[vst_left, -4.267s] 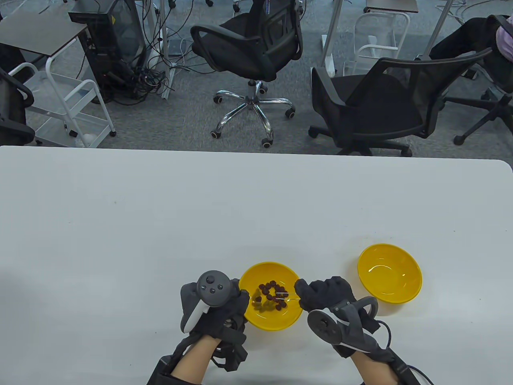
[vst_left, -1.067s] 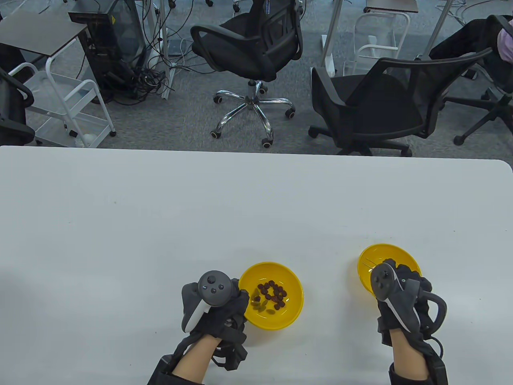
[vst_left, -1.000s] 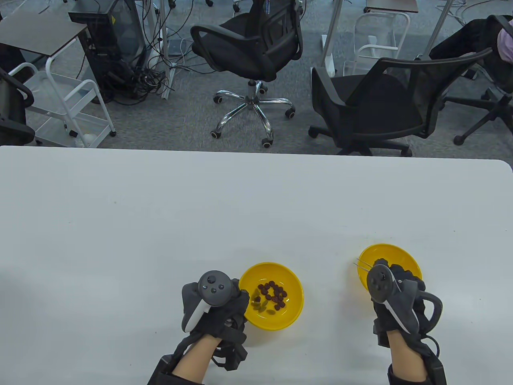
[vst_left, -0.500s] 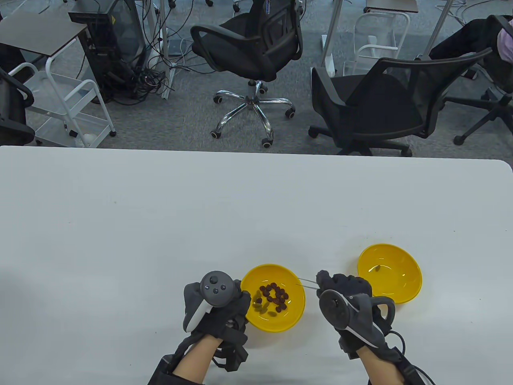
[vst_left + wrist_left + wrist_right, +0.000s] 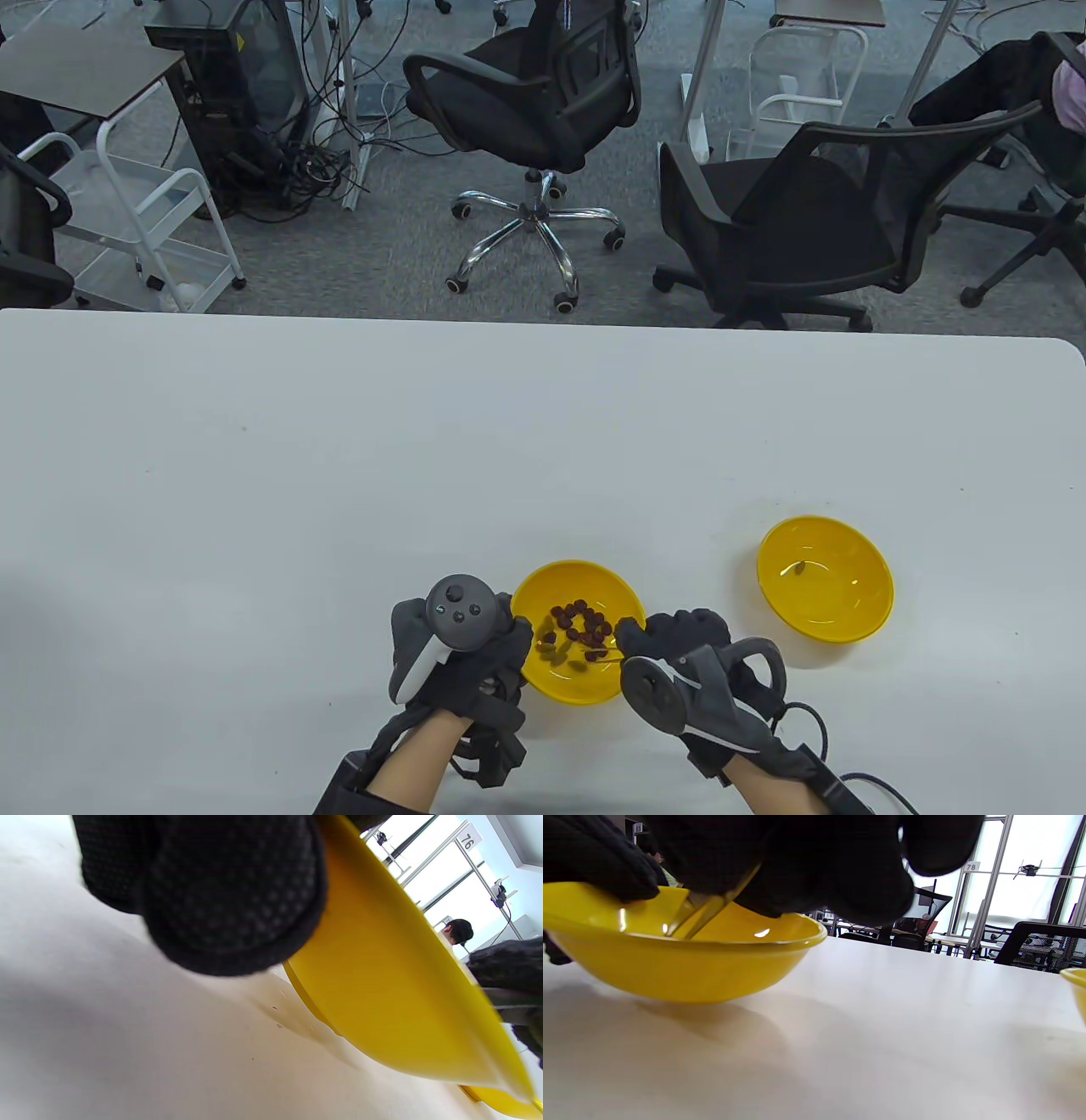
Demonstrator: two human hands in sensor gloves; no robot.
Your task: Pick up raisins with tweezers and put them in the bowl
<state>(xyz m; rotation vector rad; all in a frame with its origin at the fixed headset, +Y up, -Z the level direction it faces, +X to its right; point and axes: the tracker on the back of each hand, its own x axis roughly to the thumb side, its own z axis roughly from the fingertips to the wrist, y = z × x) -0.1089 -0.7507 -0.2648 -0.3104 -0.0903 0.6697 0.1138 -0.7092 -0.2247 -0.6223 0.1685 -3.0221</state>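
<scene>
Currently raisins (image 5: 579, 626): small dark wrinkled pcs, heaped in near yellow bowl (image 5: 543, 679). Right hand (image 5: 679, 649) grips tweezers (image 5: 702, 910), tips inside bowl. Left hand (image 5: 458, 658) holds bowl rim. Second bowl (image 5: 825, 579) holds one pc. White bench (image 5: 339, 467); office chairs (image 5: 543, 93) behind.

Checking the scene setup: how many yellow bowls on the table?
2. One bowl lies near the table's front edge between the left hand and right hand, with raisins inside; the other bowl sits farther right, holding one small piece.
</scene>
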